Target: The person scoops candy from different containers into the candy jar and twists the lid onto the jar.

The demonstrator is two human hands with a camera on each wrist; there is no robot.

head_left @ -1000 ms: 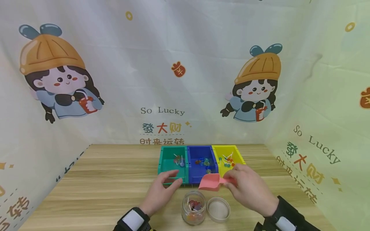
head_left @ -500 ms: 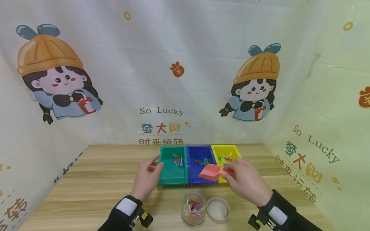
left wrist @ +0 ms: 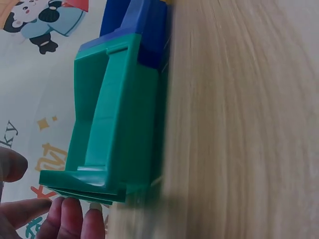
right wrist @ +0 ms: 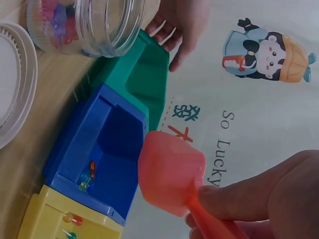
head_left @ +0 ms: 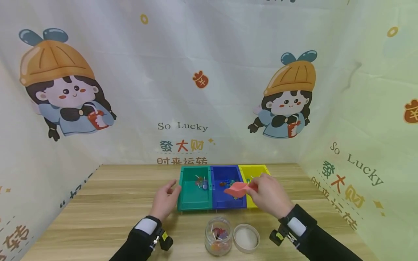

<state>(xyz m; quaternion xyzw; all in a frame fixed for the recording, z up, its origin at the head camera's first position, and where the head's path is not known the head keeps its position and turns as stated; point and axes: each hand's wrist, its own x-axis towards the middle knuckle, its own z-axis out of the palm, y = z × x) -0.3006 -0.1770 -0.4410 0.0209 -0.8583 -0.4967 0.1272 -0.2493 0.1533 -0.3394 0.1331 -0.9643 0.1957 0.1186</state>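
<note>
My right hand (head_left: pixel 272 195) pinches a pink scoop (head_left: pixel 236 189) by its handle, its blade over the blue bin (head_left: pixel 223 203). In the right wrist view the scoop (right wrist: pixel 172 169) shows nothing on its visible face. My left hand (head_left: pixel 164 199) is at the left end of the green bin (head_left: pixel 194 202), fingers extended; in the left wrist view the fingertips (left wrist: pixel 71 211) meet that end wall or lie just under it. A yellow bin (head_left: pixel 256 168) adjoins on the right, partly hidden by my right hand. Small lollipop-shaped pieces (head_left: pixel 204 185) lie in the green bin.
An uncapped glass jar (head_left: pixel 218 220) holding several colourful small pieces stands in front of the bins. Right beside it lies a round lid (head_left: pixel 246 237). A printed cloth (head_left: pixel 228 101) hangs behind the wooden table (head_left: pixel 107 217).
My left hand has moved left, from the green bin's front to its left end. My right hand has carried the scoop away from above the jar to over the blue bin, tilting it.
</note>
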